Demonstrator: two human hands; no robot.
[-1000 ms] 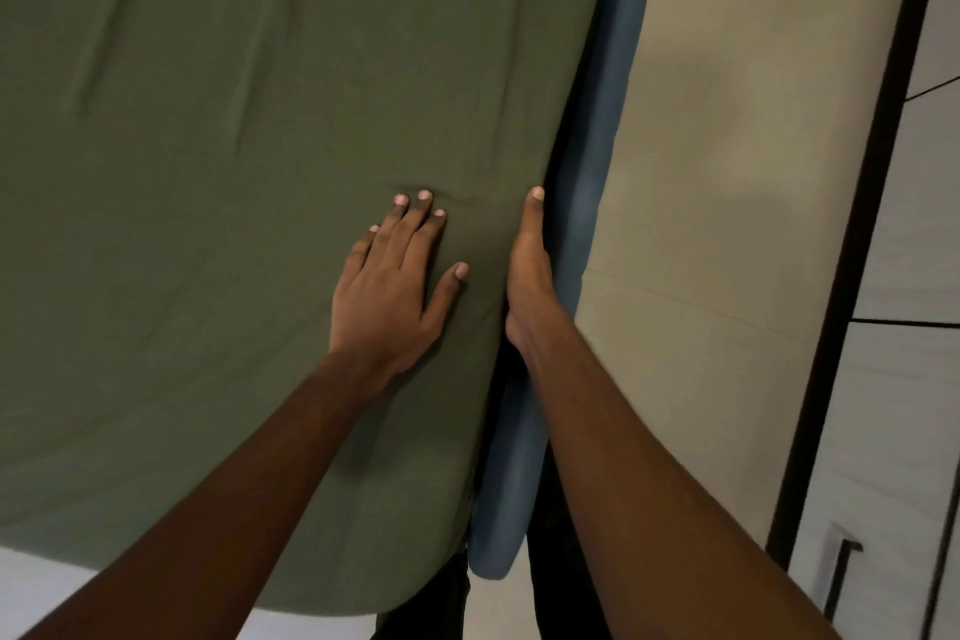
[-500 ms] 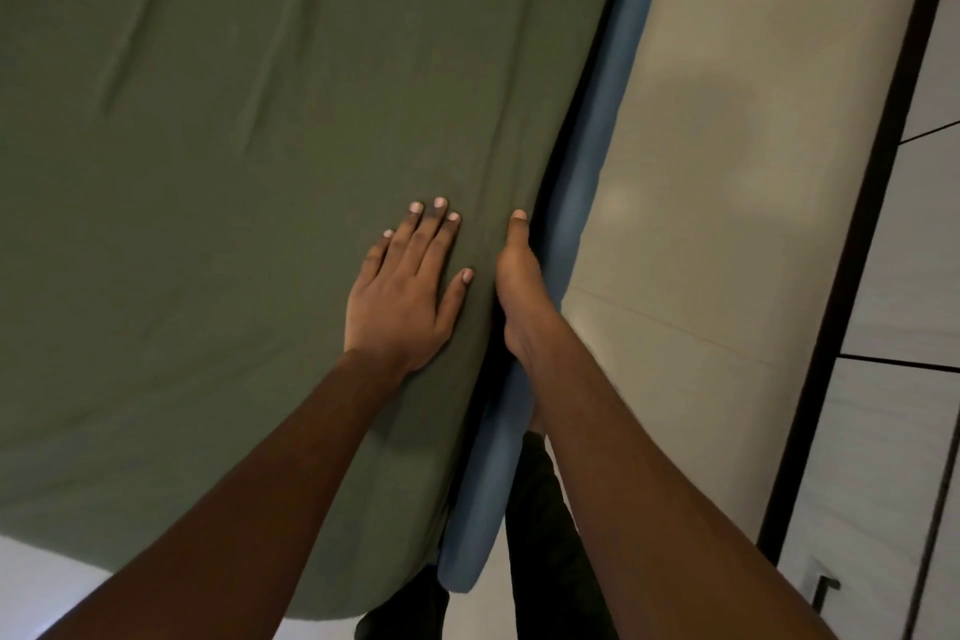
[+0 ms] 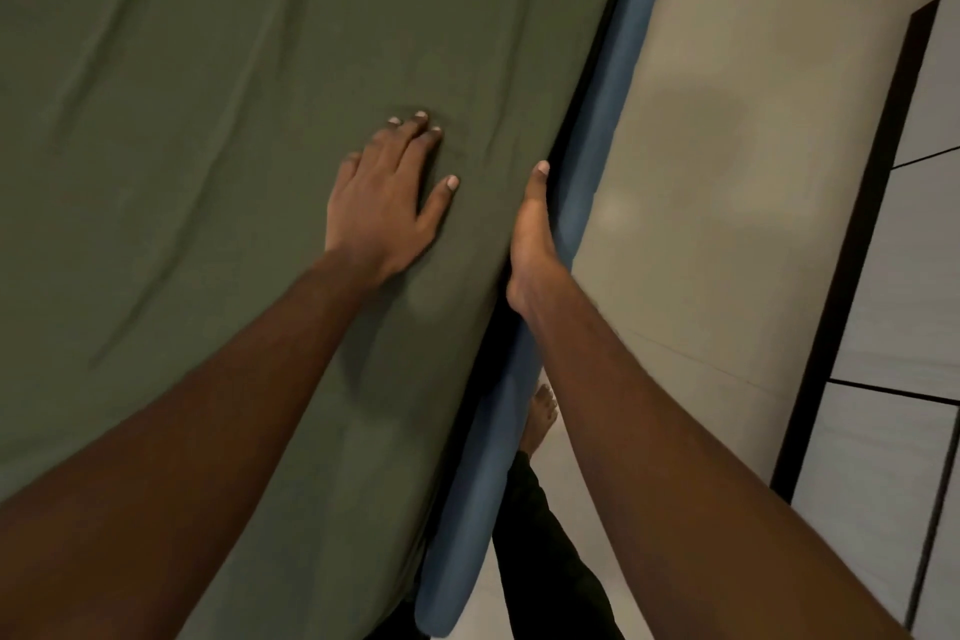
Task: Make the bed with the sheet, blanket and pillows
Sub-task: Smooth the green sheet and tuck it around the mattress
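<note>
- Olive-green sheet: spread over the bed top, filling the left and centre of the head view. Surface mostly flat, with shallow creases in the upper left and a few small wrinkles by the left fingertips.
- Left hand: lies palm down on the sheet, a little inside its right-hand edge. Fingers straight and close together, thumb spread out to the side. It presses flat and grips nothing. The sheet lies under this hand and extends away from it on all sides.
- Right hand: set edge-on at the sheet's right-hand edge, just beside the left hand. The thumb lies straight along the edge. The fingers go down into the dark gap between sheet and rail and are hidden, so I cannot tell whether they are curled on the cloth or straight.
- Blue padded rail: runs close alongside the sheet edge, on the outer side of the right hand.
- Orientation: the sheet's visible edge, and the rail parallel to it, run as one long diagonal from the bottom centre of the view to the top right. Both forearms point roughly along this line.
- Surroundings: pale floor to the right of the rail. A bare foot stands on it near the rail. A dark-framed panel stands at the far right.
</note>
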